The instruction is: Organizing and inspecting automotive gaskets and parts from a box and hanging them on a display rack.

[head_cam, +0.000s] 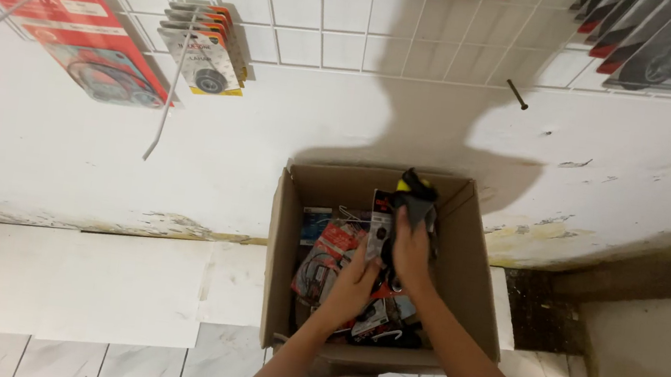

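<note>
White tiled wall and wire display grid [323, 8] rise behind an open cardboard box [286, 242] of carded packs, where both hands, left [353, 289] and right [412, 249], grip 1 black packaged item [413, 196]; lifting it straight should avoid snagging.

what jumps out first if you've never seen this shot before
An open cardboard box on the floor against the white wall, crammed with packaged goods. Both hands are in it: the right hand grips a black packaged item, the left hand rests lower on the packets. Carded packages hang on the wire grid upper left.
</note>
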